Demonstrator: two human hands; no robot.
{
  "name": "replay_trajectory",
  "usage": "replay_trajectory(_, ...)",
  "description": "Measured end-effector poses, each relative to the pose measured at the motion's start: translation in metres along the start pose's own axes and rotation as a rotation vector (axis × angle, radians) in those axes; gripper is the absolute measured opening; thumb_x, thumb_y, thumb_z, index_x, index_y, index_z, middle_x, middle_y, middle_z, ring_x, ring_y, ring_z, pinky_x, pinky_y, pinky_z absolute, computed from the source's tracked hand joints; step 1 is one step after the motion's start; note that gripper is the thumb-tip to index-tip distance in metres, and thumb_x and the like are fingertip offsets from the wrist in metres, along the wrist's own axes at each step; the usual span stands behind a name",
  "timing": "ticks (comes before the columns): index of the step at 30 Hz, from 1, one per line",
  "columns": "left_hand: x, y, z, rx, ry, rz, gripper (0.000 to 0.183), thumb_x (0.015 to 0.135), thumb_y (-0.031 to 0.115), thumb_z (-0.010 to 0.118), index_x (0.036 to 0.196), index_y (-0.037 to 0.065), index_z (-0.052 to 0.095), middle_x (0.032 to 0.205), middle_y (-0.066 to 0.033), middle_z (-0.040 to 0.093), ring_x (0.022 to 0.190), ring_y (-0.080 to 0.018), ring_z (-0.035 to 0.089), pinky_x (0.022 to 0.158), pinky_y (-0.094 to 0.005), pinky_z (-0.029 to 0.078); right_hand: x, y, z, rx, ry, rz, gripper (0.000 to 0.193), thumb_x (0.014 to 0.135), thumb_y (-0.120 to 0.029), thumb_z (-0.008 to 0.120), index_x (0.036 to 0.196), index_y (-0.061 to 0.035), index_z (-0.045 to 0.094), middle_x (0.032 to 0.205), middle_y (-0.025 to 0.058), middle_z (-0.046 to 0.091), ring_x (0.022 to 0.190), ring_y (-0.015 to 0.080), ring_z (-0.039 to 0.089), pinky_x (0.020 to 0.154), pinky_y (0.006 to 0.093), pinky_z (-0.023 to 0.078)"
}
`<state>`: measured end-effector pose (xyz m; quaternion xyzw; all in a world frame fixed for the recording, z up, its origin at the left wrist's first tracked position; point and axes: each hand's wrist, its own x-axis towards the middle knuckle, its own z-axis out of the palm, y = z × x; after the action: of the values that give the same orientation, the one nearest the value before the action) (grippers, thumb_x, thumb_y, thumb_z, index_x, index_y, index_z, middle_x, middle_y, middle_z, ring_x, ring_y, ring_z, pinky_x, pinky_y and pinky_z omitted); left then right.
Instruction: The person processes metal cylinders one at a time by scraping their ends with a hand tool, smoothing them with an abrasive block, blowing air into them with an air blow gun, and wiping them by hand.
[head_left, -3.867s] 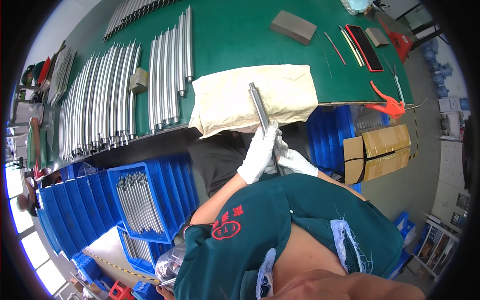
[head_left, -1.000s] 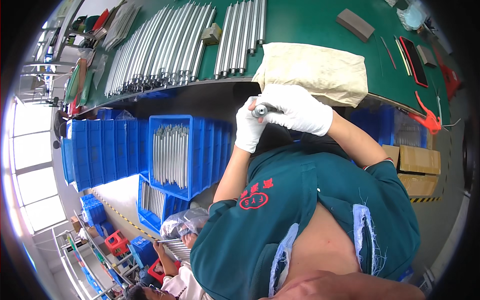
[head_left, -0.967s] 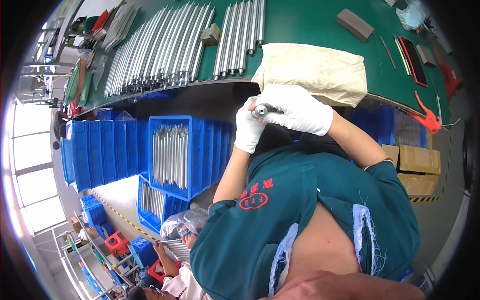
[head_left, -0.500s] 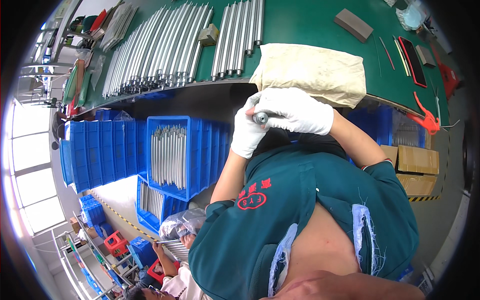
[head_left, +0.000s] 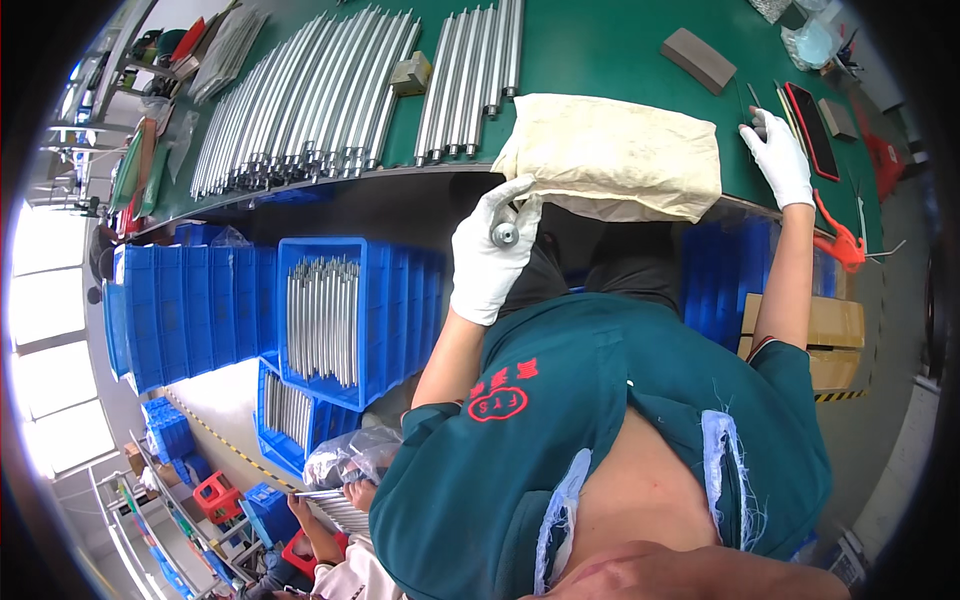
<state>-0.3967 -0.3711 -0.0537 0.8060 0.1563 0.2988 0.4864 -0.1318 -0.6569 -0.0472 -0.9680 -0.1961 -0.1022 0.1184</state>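
Note:
My left hand (head_left: 490, 255) is closed around a metal rod, whose round grey end (head_left: 504, 235) with a small centre hole faces up toward me. The rest of that rod is hidden by the glove and the cloth. A folded cream cloth (head_left: 615, 155) lies over the table's near edge, touching my left fingertips. Over at the right of the table, my right hand (head_left: 780, 160) has its fingers curled down on a thin stick (head_left: 752, 93); its dark upper end sticks out past them. Both hands wear white gloves, with grey smudges on the right fingertips.
Rows of metal rods (head_left: 310, 95) lie on the green table (head_left: 590, 50), with a small block (head_left: 411, 74) between them. A red-edged phone (head_left: 812, 130), a grey-brown block (head_left: 698, 60) and red-handled pliers (head_left: 842, 240) lie rightward. Blue crates (head_left: 370, 320) hold more rods; another person sits lower left.
My right hand has let go of the rod and moved right to the thin sticks beside the phone. My left hand keeps the rod, slightly further left.

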Motion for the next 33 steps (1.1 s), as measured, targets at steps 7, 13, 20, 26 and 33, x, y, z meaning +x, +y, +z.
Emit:
replay_trajectory(7,-0.006,-0.005,-0.005,-0.104,0.035,-0.124,0.026,0.079,0.006,0.07,0.105,0.007,0.064,0.058,0.0044,0.045,0.052,-0.0032,0.037,0.05,-0.0173,0.034,-0.002,0.02,-0.037,0.211,0.154,0.182,0.041,0.085,-0.035,0.056,0.117,-0.0093,0.056,0.103,0.008,0.064,0.092,0.0213,0.062,0.081,0.0338,0.047)
replay_trajectory(13,-0.005,-0.005,-0.005,-0.097,0.071,-0.142,0.027,0.08,0.002,0.068,0.106,0.007,0.064,0.06,0.0083,0.043,0.054,-0.0002,0.035,0.052,-0.0143,0.031,0.0,0.008,-0.031,0.004,-0.023,0.165,0.043,0.083,-0.036,0.056,0.118,-0.0107,0.056,0.107,0.0091,0.063,0.096,0.0248,0.061,0.083,0.0357,0.047)
replay_trajectory(20,-0.005,-0.002,-0.007,-0.07,0.044,-0.097,0.024,0.078,0.004,0.07,0.101,0.008,0.065,0.056,0.0031,0.046,0.05,-0.0034,0.037,0.048,-0.0181,0.034,0.042,0.01,-0.014,-0.469,-0.277,0.124,0.032,0.08,-0.019,0.047,0.105,-0.007,0.062,0.102,0.0172,0.063,0.092,0.0359,0.061,0.079,0.0436,0.049)
replay_trajectory(26,-0.005,0.003,-0.009,-0.141,0.046,-0.126,0.024,0.079,0.003,0.068,0.101,0.007,0.064,0.058,0.0021,0.049,0.051,-0.0043,0.04,0.051,-0.0182,0.038,0.03,-0.003,-0.055,-0.069,-0.033,0.121,0.035,0.085,-0.029,0.046,0.105,-0.0034,0.059,0.097,0.0167,0.064,0.088,0.0313,0.062,0.076,0.0397,0.047)
replay_trajectory(33,-0.002,0.006,-0.017,-0.13,-0.085,-0.02,0.023,0.077,-0.002,0.061,0.098,0.005,0.065,0.066,-0.003,0.059,0.056,-0.0084,0.05,0.057,-0.0224,0.045,-0.074,-0.176,-0.056,0.844,-0.358,-0.531,0.032,0.085,-0.018,0.048,0.112,-0.0068,0.06,0.092,0.0155,0.064,0.074,0.0248,0.061,0.071,0.0311,0.047)
